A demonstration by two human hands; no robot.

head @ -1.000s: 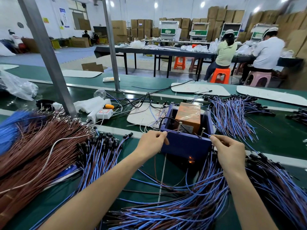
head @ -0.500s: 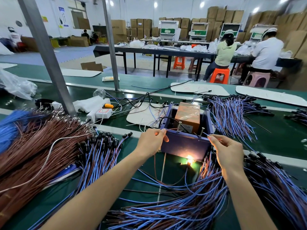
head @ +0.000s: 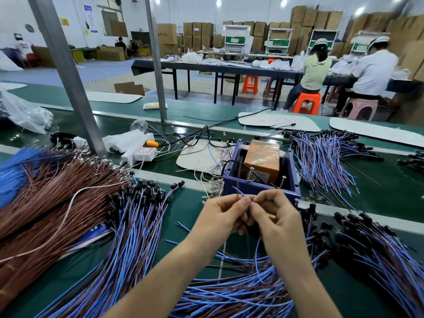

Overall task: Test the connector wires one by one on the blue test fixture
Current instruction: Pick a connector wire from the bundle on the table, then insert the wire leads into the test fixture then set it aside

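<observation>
The blue test fixture (head: 257, 188) is an open box on the green bench, with an orange block (head: 262, 160) and upright metal pins inside. In front of its near wall my left hand (head: 223, 215) and my right hand (head: 274, 214) meet. Both pinch the ends of one connector wire (head: 239, 192), whose blue and brown leads stick up between my fingertips. The wire hangs down under my hands toward a pile of blue and brown wires (head: 241, 292). My hands hide the fixture's front lamp.
More connector wire piles lie left (head: 135, 226), far right (head: 325, 161) and near right (head: 378, 249). Brown wires (head: 46, 198) fill the left side. A slanted metal post (head: 68, 76), a white power strip (head: 140, 154) and white pads (head: 275, 121) stand behind. People sit at a far table.
Both hands left the fixture's corners and came together in front of it, holding the wire ends. The lamp that glowed on the fixture's front half a second ago is now hidden.
</observation>
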